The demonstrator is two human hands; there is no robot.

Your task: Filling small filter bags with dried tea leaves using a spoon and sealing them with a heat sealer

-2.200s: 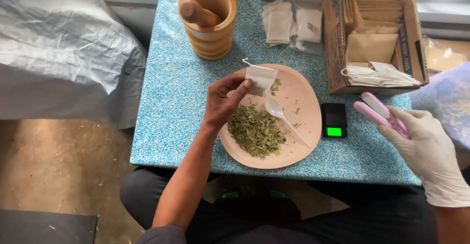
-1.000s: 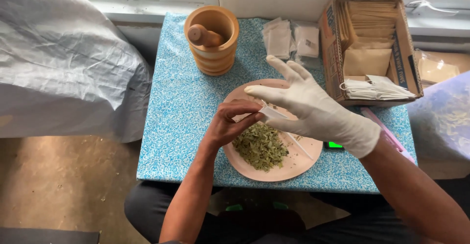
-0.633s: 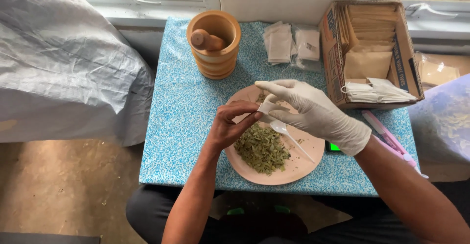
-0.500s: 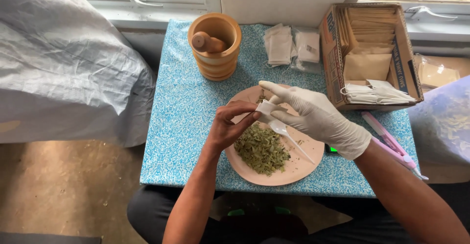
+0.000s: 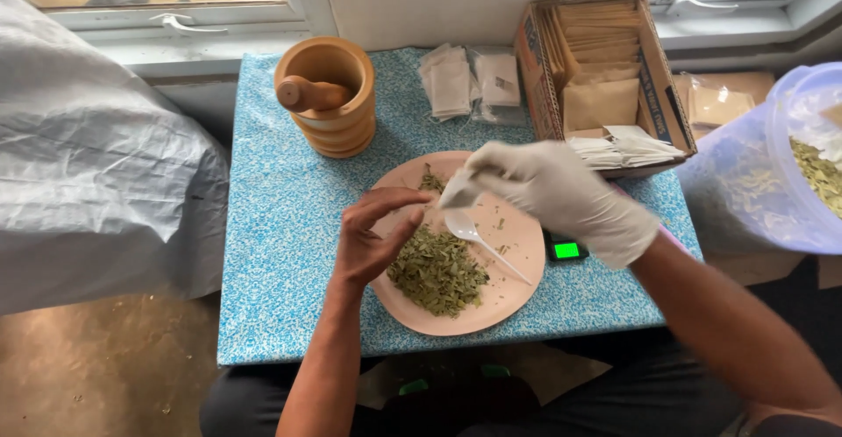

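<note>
Right hand: the white-gloved right hand (image 5: pixel 561 193) pinches the small white paper sachet (image 5: pixel 460 191) between thumb and fingertips, holding it above the plate's upper middle.
Left hand: the bare left hand (image 5: pixel 373 235) hangs loosely curled over the plate's 9 o'clock edge, fingertips bent toward the sachet but, as far as I can tell, gripping nothing.
Sachet: off the table, at about 12 o'clock from the leaf heap; whether its mouth is open or anything is inside cannot be told.
Plate: round pale pink plate (image 5: pixel 517 266) on the blue speckled tabletop (image 5: pixel 281 227), carrying a heap of dried green crushed leaves (image 5: pixel 436 270) toward 7 o'clock.
Spoon: white plastic spoon (image 5: pixel 482 242) lies unheld on the plate, bowl toward 11 o'clock.
Scale: small black pocket scale with a green lit display (image 5: pixel 566 248) sits at 3 o'clock of the plate, nothing on it.
Progress: I judge the work early for this sachet; the heap looks barely drawn on, the spoon rests, and weighing has not begun.
</note>
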